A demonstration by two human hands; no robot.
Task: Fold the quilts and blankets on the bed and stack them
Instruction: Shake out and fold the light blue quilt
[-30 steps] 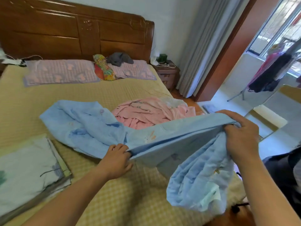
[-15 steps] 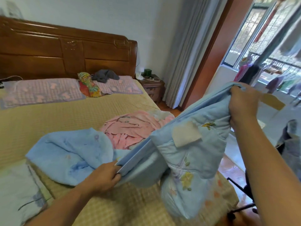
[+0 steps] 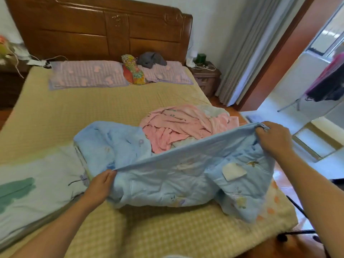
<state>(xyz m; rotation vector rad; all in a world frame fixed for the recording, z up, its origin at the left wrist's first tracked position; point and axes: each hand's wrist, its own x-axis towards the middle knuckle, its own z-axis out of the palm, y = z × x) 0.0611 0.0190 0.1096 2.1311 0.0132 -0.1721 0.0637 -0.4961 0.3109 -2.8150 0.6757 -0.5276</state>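
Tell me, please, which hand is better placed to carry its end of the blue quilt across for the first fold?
Probably the right hand: it holds its end of the blue quilt raised, while the left hand pinches its end low over the bed.

2 forearms extended forward. Left hand (image 3: 101, 185) held low, fingers curled, pinching the quilt edge (image 3: 186, 151); right hand (image 3: 273, 139) raised higher, gripping it, thumb probably tucked underneath.

blue quilt (image 3: 167, 179): pale blue, small floral print, white patch | blanket (image 3: 182, 125): pink, crumpled | folded quilt (image 3: 37, 183), lower left: white with green and purple motifs | bed (image 3: 93, 108): yellow checked cover | pillows (image 3: 87, 74): lilac, pink shapes | headboard (image 3: 104, 28): dark brown wood | cushion (image 3: 134, 71): multicoloured floral
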